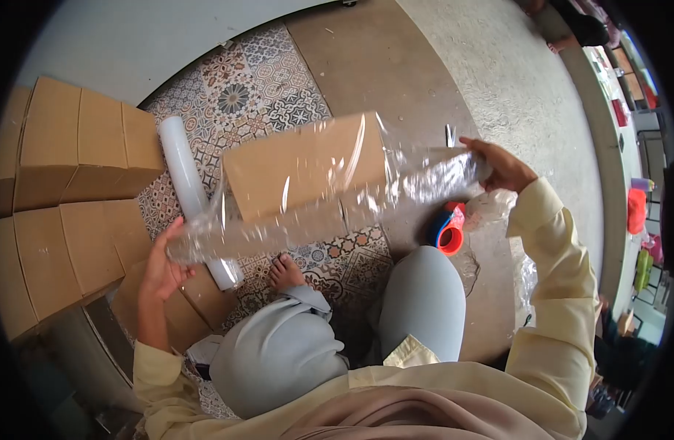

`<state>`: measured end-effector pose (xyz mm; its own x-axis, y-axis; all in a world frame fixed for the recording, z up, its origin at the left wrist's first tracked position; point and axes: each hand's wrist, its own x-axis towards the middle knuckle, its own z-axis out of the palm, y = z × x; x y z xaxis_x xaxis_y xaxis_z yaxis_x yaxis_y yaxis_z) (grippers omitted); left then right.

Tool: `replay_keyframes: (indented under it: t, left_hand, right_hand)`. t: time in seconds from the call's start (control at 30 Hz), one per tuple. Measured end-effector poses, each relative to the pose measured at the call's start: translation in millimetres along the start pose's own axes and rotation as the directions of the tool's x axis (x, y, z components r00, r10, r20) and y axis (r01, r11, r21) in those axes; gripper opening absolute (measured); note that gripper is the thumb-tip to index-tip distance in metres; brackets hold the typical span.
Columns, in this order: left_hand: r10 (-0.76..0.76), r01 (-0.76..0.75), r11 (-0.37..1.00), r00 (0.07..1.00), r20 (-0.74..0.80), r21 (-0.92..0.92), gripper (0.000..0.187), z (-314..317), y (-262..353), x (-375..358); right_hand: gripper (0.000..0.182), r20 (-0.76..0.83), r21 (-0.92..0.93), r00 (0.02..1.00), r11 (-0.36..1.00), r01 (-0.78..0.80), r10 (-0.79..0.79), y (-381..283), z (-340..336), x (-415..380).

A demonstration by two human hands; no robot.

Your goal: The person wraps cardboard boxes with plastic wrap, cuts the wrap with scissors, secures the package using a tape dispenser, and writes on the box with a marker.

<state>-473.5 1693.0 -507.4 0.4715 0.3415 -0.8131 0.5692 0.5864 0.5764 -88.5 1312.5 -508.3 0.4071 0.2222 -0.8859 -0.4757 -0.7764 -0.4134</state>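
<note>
A roll of clear plastic wrap (278, 229) stretches across in front of me, held at both ends. My left hand (164, 265) is closed around its left end, and my right hand (504, 166) grips the right end. From the roll, a loose sheet of film spreads over a brown cardboard box (300, 165) on the floor beyond it. The film looks shiny and wrinkled, and the box's near side is partly hidden behind the roll.
Stacked cardboard boxes (50, 147) stand at the left, near a white roll (181, 158) on the patterned floor (267, 62). A red and blue tape dispenser (448, 233) lies by my right knee, beside crumpled plastic (491, 209). Another person (583, 26) is at the upper right.
</note>
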Motion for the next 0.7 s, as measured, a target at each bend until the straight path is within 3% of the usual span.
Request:
replay_keyframes:
  t: [0.03, 0.17, 0.2, 0.27, 0.3, 0.33, 0.37, 0.4, 0.47, 0.5, 0.57, 0.63, 0.7]
  left_hand:
    - [0.051, -0.046, 0.992, 0.998, -0.036, 0.12, 0.055, -5.6, 3.9, 4.7]
    - [0.09, -0.05, 0.961, 0.987, -0.135, 0.272, 0.068, -3.7, 21.5, 27.4]
    - [0.092, -0.052, 0.963, 0.986, -0.14, 0.266, 0.068, -2.4, 23.6, 25.9]
    - [0.161, -0.008, 0.869, 0.95, -0.269, 0.494, 0.061, 6.2, 27.5, 18.8]
    - [0.159, -0.005, 0.872, 0.949, -0.272, 0.49, 0.061, -1.5, 20.0, 25.6]
    - [0.557, -0.207, 0.625, 0.794, -0.245, 0.753, 0.057, -14.8, 6.6, 38.3]
    - [0.846, -0.273, 0.255, 0.527, -0.078, 0.928, 0.053, -16.5, 2.4, 40.8]
    - [0.844, -0.269, 0.258, 0.529, -0.081, 0.928, 0.053, -18.5, 2.2, 42.5]
    - [0.804, -0.45, 0.344, 0.594, -0.012, 0.824, 0.046, -14.0, 5.8, 43.3]
    - [0.804, -0.448, 0.345, 0.595, -0.013, 0.824, 0.046, -5.6, 7.2, 37.3]
    - [0.435, -0.224, 0.816, 0.845, -0.311, 0.533, 0.045, 10.0, 8.2, 23.9]
    - [0.354, -0.157, 0.806, 0.9, -0.253, 0.571, 0.046, -13.7, -7.3, 21.9]
    - [0.261, -0.09, 0.792, 0.944, -0.203, 0.603, 0.047, -22.8, -27.9, 22.4]
  right_hand:
    - [0.037, -0.019, -0.041, 1.0, 0.999, 0.024, -0.025, -7.5, -1.2, 2.5]
    - [0.047, -0.107, -0.201, 0.991, 0.978, 0.053, -0.076, -30.7, -0.7, 11.3]
    - [0.047, -0.104, -0.208, 0.991, 0.977, 0.058, -0.081, -32.1, -0.8, 12.2]
    - [0.051, -0.142, -0.332, 0.989, 0.943, -0.018, -0.031, -33.1, -2.1, 13.9]
    - [0.05, -0.145, -0.348, 0.989, 0.937, -0.012, -0.041, -31.8, -2.8, 14.5]
    - [0.05, -0.142, -0.353, 0.989, 0.936, -0.012, -0.04, -29.9, -3.7, 15.4]
    - [0.05, -0.163, -0.385, 0.983, 0.923, 0.016, -0.085, -26.8, -4.7, 16.3]
    - [0.05, -0.182, -0.416, 0.975, 0.908, 0.043, -0.13, -23.2, -5.7, 17.5]
    - [0.051, -0.198, -0.447, 0.971, 0.894, 0.031, -0.133, -19.0, -3.3, 12.3]
    - [0.051, -0.167, -0.391, 0.979, 0.92, 0.041, -0.114, -20.2, 2.2, -0.1]
    - [0.056, -0.041, -0.303, 0.997, 0.952, 0.052, -0.067, -10.3, 1.8, -7.6]
    - [0.053, 0.094, -0.169, 0.993, 0.982, 0.081, -0.066, 12.6, 3.0, -20.7]
    - [0.053, 0.163, 0.136, 0.964, 0.972, 0.191, -0.212, 51.8, 10.7, -25.5]
